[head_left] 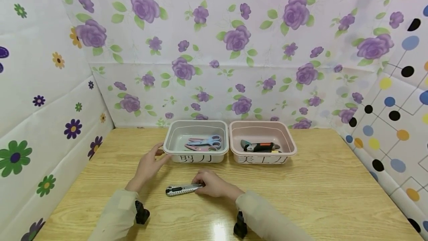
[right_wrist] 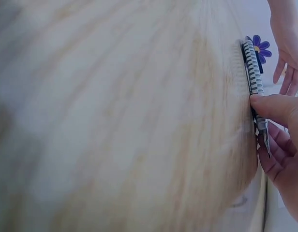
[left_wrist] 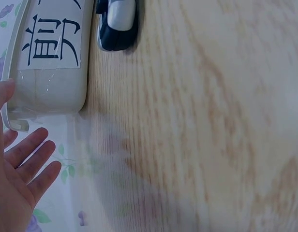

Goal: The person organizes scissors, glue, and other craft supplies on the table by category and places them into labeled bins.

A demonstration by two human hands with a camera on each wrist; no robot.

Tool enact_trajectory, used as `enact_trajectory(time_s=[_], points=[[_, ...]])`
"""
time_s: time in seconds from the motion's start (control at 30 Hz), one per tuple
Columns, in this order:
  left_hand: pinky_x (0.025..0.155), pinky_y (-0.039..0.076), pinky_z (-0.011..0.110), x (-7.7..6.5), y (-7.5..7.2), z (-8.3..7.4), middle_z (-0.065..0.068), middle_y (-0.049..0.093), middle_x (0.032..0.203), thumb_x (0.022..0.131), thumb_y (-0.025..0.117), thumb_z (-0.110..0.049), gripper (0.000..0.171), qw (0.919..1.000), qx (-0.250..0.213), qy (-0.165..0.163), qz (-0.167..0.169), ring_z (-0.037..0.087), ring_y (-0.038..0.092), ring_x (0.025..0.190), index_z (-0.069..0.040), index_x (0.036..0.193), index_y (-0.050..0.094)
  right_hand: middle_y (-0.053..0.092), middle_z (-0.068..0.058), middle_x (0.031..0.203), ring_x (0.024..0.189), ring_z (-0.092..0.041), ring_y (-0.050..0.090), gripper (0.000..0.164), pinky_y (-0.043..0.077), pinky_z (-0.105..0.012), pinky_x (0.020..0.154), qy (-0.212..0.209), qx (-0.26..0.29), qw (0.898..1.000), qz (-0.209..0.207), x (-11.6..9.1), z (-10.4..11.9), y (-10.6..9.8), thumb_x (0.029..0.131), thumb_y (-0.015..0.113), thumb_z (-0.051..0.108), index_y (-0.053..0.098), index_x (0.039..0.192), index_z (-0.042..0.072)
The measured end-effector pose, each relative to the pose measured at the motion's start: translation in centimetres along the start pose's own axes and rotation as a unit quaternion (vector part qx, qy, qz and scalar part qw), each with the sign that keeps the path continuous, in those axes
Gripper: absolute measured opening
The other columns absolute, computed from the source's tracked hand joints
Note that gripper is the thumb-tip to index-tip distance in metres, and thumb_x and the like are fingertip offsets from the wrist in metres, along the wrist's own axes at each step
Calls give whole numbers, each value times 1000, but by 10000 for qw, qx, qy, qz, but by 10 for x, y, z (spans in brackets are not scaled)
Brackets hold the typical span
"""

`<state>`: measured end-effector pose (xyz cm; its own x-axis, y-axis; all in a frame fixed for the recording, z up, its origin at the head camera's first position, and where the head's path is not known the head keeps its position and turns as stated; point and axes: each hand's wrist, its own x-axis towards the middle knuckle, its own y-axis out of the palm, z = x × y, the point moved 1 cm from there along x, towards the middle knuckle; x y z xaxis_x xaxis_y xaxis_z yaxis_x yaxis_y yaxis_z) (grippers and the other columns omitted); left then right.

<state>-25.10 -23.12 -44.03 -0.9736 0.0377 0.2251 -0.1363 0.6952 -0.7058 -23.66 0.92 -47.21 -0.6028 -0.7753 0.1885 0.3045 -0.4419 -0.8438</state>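
Note:
My right hand (head_left: 212, 184) pinches a silver utility knife (head_left: 180, 189) by its right end, low over the table in front of the bins. In the right wrist view, thumb and fingers grip that knife (right_wrist: 254, 72) near its metal tip. My left hand (head_left: 148, 167) is at the left front corner of a grey bin (head_left: 200, 158) holding several scissors (head_left: 204, 142). The left wrist view has the left thumb against the bin's rim, with the fingers (left_wrist: 35, 162) stretched out beside the corner. A dark and silver end of the knife (left_wrist: 119, 24) shows at that view's top.
A pink bin (head_left: 260, 124) stands right of the grey one, with several cutters (head_left: 262, 147) inside. Both bins carry labels with black characters on their fronts. Flowered sheets (head_left: 214, 47) rise behind the wooden table (head_left: 321, 192), and patterned sheets flank it.

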Motion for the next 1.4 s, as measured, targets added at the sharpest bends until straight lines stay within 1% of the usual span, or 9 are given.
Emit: enact_trajectory(time_s=[0.3,0.53,0.7,0.9,1.07,1.4], points=[[86,44,52,-1,0,-2,21,59,113,87,57,-42,63,10000,2,-63,61,37,54,105,-6,135,39,55,4,83,73,-4,45,16,36,-11,66,-101,168,9998,-28,-2,-1,-1,80,70,14,68,94,8],[85,44,52,1,-1,-1,20,60,113,87,56,-44,63,10000,9,-17,36,38,54,105,-6,135,39,52,4,86,76,-4,42,14,39,-14,68,62,318,9994,-105,-6,0,-3,84,63,11,63,98,7],[83,45,53,1,-1,0,20,60,113,87,56,-45,64,10000,50,-44,42,37,54,106,-6,135,40,49,4,88,77,-4,41,14,39,-15,70,157,404,9990,-92,-9,5,-5,87,61,11,61,99,7],[84,44,54,1,0,0,21,59,114,87,56,-46,64,9999,54,-95,80,38,53,107,-7,135,39,46,3,88,76,-4,40,12,38,-14,69,171,467,9987,-73,-13,8,-7,87,60,10,60,99,6],[85,44,54,1,1,0,20,59,114,87,55,-46,65,9999,55,-118,99,38,53,107,-7,135,39,46,3,87,76,-4,40,12,38,-14,67,117,477,9987,-147,-15,7,-8,87,59,9,59,98,6],[85,44,51,1,0,-1,20,59,113,87,56,-45,62,9999,91,-78,67,36,55,105,-8,135,40,46,1,91,75,-5,42,14,41,-16,68,191,525,9983,-141,-23,7,-22,87,57,8,58,102,6]])
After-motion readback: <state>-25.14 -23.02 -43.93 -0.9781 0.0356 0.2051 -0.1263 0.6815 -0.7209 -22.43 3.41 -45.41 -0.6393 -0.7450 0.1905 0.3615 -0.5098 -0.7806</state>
